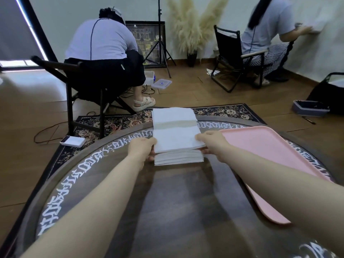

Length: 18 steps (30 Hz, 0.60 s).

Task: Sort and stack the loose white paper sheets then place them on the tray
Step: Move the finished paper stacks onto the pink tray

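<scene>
A thick stack of white paper sheets (177, 140) sits near the middle of the round dark table (186, 202). My left hand (142, 148) grips its left side, and my right hand (212, 141) grips its right side with fingers over the top sheets. The upper part of the stack is lifted a little apart from the lower part (178, 159). A second white stack (174, 115) stands just behind it at the table's far edge. The pink tray (270, 161) lies to the right, with nothing on it.
The table rim carries white lettering (74, 175). Beyond it lie a floral rug (121, 121), a white device (72, 141) on the floor, two seated persons on folding chairs, a tripod (160, 43) and a grey box (310, 108) at right.
</scene>
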Available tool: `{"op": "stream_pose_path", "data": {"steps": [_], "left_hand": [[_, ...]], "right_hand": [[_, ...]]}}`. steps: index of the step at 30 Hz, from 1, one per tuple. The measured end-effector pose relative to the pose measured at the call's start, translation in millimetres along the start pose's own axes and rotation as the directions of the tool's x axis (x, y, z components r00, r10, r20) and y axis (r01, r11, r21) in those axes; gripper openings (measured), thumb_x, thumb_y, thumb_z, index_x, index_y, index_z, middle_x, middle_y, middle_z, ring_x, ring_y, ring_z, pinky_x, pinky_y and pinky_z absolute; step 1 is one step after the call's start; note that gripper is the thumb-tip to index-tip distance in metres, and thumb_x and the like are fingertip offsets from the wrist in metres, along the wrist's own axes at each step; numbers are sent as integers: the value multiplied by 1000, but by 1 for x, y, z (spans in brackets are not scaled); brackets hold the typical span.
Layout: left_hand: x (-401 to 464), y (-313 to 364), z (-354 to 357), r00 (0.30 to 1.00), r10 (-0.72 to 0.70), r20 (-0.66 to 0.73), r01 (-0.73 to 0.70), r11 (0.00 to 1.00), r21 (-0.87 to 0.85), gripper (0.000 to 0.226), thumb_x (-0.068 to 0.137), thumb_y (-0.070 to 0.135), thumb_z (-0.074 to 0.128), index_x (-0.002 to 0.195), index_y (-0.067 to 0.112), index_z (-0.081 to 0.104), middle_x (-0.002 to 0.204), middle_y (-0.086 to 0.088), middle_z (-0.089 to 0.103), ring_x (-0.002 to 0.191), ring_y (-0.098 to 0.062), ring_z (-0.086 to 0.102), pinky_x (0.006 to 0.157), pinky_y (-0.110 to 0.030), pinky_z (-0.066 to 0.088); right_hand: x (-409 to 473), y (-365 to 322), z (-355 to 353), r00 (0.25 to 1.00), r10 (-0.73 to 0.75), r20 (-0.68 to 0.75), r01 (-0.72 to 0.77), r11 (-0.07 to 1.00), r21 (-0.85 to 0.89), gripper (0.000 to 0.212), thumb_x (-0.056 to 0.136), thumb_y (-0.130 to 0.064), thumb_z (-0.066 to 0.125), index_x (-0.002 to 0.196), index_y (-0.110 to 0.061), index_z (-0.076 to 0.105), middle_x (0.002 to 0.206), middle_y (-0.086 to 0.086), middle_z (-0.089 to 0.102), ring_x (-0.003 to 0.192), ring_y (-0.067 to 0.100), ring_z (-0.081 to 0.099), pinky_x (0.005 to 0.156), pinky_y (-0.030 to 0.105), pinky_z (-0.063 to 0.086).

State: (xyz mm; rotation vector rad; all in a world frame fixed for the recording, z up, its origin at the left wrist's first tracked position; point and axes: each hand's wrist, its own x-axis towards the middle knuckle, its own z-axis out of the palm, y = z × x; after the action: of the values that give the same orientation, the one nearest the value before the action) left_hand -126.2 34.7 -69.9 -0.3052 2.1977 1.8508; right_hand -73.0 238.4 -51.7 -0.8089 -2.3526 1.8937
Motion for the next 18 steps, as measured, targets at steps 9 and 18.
{"op": "stream_pose_path", "data": {"steps": [9, 18], "left_hand": [[-4, 2, 2, 985, -158, 72, 134, 954, 269, 42, 87, 47, 68, 93, 7, 62, 76, -7, 64, 57, -20, 55, 44, -23, 40], [-13, 4, -6, 909, -368, 196, 307, 909, 283, 37, 83, 52, 68, 87, 17, 60, 82, 0, 64, 72, -13, 59, 62, -28, 35]], "right_hand": [[13, 1, -7, 923, 375, 88, -346, 908, -236, 46, 80, -56, 72, 87, -13, 54, 91, 5, 61, 80, 18, 59, 70, 35, 48], [7, -6, -20, 818, 529, 226, -425, 820, -384, 55, 76, -69, 63, 76, -15, 51, 63, 2, 54, 66, 18, 53, 63, 29, 41]]}}
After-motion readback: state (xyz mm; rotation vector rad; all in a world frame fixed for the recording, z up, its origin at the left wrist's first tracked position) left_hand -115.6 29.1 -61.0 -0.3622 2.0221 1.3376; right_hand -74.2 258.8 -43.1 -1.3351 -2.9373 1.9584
